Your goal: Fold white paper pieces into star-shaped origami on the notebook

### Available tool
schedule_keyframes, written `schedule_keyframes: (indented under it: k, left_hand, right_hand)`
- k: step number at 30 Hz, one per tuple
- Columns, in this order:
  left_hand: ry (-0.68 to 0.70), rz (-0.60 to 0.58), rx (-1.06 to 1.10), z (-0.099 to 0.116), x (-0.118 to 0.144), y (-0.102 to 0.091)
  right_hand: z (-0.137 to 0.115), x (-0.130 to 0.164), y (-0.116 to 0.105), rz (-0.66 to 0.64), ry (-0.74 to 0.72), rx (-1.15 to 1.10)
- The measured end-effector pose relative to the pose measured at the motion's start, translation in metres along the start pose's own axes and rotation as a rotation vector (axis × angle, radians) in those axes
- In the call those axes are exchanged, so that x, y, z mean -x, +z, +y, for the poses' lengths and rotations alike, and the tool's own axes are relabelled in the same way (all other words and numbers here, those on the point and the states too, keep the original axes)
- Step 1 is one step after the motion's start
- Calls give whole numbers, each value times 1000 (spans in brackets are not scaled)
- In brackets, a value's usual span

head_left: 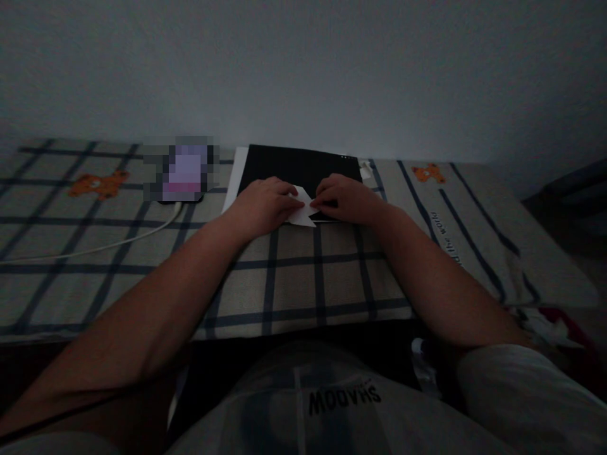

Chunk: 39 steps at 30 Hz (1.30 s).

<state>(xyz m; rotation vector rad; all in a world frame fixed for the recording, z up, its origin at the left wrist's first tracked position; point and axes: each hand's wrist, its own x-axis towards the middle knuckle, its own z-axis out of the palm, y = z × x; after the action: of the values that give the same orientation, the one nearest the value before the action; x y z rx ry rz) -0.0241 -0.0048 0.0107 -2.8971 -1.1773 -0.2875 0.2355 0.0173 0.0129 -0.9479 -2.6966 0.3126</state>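
A small piece of folded white paper point(300, 215) lies between my two hands, over the near edge of a black sheet or folder point(294, 163). My left hand point(266, 205) grips the paper from its left side, thumb and fingers closed on it. From the right, my right hand point(348, 197) pinches at the paper's right edge with thumb and forefinger. The fingers cover part of the folds, so the paper's full shape is hidden. White sheet edges point(236, 180) show beneath the black one at its left.
A phone point(184, 170), its screen blurred, stands at the left with a white cable point(118, 243) plugged in. The checked tablecloth point(294, 291) has bear prints. A crumpled white scrap point(365, 169) lies beside the black sheet's right edge. Behind the table rises a plain wall point(303, 69).
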Motion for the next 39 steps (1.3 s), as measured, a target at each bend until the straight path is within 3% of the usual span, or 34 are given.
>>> schedule_keyframes:
  k: [9, 20, 32, 39]
  left_hand:
    - [16, 77, 43, -1, 0, 2]
    - [21, 38, -9, -1, 1, 0]
    - [-8, 24, -17, 4, -1, -2]
    - [18, 38, 4, -2, 0, 2]
  right_hand:
    - [-10, -1, -1, -29, -5, 43]
    - [-22, -5, -1, -84, 9, 234]
    - [-32, 7, -28, -166, 115, 248]
    - [-30, 3, -15, -148, 2, 240]
